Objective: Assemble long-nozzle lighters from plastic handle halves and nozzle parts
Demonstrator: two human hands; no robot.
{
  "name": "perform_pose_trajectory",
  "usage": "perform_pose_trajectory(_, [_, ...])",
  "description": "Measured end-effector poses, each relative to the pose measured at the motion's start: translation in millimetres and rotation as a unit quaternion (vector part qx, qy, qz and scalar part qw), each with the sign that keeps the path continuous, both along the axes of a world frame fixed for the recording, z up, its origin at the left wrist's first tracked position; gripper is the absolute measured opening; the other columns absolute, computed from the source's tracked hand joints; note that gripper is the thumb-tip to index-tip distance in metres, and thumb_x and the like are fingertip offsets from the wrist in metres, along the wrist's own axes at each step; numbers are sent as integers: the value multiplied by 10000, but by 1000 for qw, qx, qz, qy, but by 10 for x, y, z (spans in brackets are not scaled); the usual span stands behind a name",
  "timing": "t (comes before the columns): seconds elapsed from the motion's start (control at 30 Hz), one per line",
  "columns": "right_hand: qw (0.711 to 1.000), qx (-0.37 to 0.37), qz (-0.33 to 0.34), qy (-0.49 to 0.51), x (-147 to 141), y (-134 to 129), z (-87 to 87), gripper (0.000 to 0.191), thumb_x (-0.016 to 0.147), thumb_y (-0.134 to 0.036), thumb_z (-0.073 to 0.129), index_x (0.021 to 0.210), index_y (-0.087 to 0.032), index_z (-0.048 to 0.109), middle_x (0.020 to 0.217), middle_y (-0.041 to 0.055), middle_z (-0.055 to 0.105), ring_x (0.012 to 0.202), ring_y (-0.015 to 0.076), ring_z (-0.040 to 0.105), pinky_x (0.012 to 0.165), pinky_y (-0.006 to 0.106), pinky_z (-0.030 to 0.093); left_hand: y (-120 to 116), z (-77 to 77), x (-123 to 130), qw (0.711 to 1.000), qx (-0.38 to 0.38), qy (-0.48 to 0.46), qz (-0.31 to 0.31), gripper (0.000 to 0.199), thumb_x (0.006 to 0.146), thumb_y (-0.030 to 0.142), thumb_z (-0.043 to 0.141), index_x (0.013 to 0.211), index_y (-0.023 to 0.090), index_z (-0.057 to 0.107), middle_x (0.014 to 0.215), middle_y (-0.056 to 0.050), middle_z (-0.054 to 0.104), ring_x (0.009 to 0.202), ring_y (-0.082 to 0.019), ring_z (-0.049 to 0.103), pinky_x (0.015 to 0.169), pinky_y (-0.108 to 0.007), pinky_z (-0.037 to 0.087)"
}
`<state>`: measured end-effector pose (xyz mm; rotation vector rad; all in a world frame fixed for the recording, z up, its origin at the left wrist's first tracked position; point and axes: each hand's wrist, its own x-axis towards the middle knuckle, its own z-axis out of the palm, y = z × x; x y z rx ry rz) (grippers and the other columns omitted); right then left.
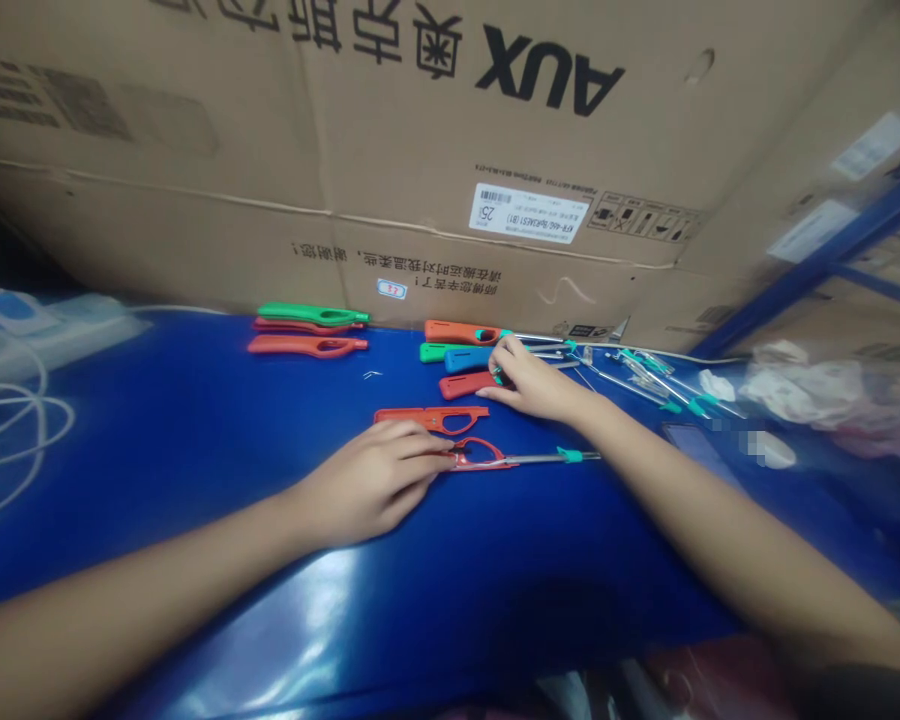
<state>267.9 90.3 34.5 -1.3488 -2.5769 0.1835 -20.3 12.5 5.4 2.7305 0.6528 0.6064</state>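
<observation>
My left hand (379,478) rests with its fingers together on the handle of an opened red stick lighter (487,455), whose metal tube points right. Its palm side is hidden. Just behind lies a loose red half shell (427,415), partly under my fingers. My right hand (529,378) curls thumb and fingers around the trigger end of a closed red lighter (465,385). Behind that lighter lie a blue lighter (469,359), a green lighter (435,352) and an orange lighter (454,331), side by side with tubes to the right.
Green (307,314) and red handle shells (300,345) lie back left. Metal tubes with teal parts (664,385) are heaped at the right, near a phone (697,450) and white plastic (802,385). A cardboard box (390,200) walls off the blue table (217,430). White cable (15,420) coils left.
</observation>
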Motion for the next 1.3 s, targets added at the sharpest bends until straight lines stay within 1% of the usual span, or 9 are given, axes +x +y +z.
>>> perform_pose_trajectory(0.13, [1000,-8,19,7,-91,-8,9,229,953,-376,640,914,-212,484,1014,54,528,858,200,540,758,322,462,12,-2,5,1000,9,-2,-4,356,1010,188,482,1318,261,644,1335,-28,683,1230,-235,607,1051,-421,495])
perform_pose_trajectory(0.23, [1000,-9,20,12,-150,0,-9,228,954,-367,646,915,-213,483,1011,51,539,876,200,546,791,324,465,12,-1,5,1000,17,-6,-11,344,1012,190,479,1304,245,653,1333,-38,685,1228,-238,610,1051,-419,498])
perform_pose_trajectory(0.4, [1000,3,-16,10,-279,53,-70,254,937,-388,665,893,-209,489,1009,62,532,856,213,556,764,340,474,0,-2,3,1000,18,-8,-9,338,1010,182,481,1289,246,660,1316,-34,693,1218,-229,616,1042,-409,505])
perform_pose_trajectory(0.6, [997,25,-66,14,-427,108,-105,248,921,-364,687,907,-194,505,1057,81,493,837,206,567,787,366,503,-8,11,5,999,31,-17,-12,328,1008,177,479,1268,222,675,1294,-56,701,1188,-232,628,1024,-410,519])
perform_pose_trajectory(0.83, [997,30,-76,17,-379,128,-139,204,919,-304,678,959,-197,510,1078,74,454,814,185,563,819,387,535,-4,21,12,999,31,-13,-14,350,1005,169,477,1296,226,662,1301,-64,700,1195,-243,627,1021,-424,526])
perform_pose_trajectory(1.07, [997,25,-71,20,-331,132,-112,244,913,-346,695,965,-197,508,1050,61,465,846,189,559,845,380,529,-3,34,2,1000,10,-6,-11,367,1000,166,489,1314,261,653,1329,-51,684,1227,-239,616,1047,-424,508])
perform_pose_trajectory(1.3, [996,32,-79,31,-266,60,-87,209,960,-371,613,974,-191,507,1082,81,468,798,186,548,811,386,531,-5,25,-5,1000,10,-3,-10,365,1005,173,486,1319,261,652,1327,-49,684,1226,-239,612,1049,-427,505])
